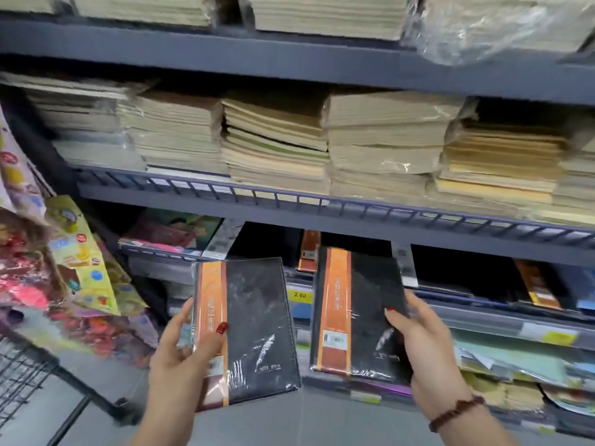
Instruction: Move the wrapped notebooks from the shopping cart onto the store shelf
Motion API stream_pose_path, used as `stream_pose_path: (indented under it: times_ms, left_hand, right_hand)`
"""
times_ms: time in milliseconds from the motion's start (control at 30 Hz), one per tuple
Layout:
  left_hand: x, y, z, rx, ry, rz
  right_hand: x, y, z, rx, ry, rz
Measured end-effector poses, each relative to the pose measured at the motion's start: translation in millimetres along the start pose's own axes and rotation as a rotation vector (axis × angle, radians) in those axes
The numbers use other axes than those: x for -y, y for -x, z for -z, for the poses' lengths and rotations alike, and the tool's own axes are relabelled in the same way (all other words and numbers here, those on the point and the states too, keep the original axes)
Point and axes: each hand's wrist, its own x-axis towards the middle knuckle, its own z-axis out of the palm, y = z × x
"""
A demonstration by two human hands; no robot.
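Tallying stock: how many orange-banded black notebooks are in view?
4 notebooks: one in the left hand, one in the right hand, one behind them on the shelf, one farther right there. Others may be hidden.

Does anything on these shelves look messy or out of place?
Yes. Loose crumpled plastic wrap spills over the front edge of the top shelf at the right, and the colourful packets at the left lie in a tilted jumble.
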Motion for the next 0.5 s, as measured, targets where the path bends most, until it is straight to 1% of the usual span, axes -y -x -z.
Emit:
stream_pose_path:
  times_ms: [100, 233, 433, 500]
  left_hand:
    - [8, -10, -12, -0.025, 0.023, -0.036]
    - [23, -21, -18, -0.072, 0.026, -0.073]
    - [30, -31, -20, -0.084, 0.053, -0.097]
    - [28, -33, -22, -0.085, 0.050, -0.104]
  right_hand:
    - [1, -35, -15, -0.025, -0.004, 0.074]
    - [11, -71, -31, -0.010, 0.020, 0.177]
    - [16, -102, -53, -0.012, 0.250, 0.191]
    - [18, -101, -55, 0.032, 0.378, 0.214]
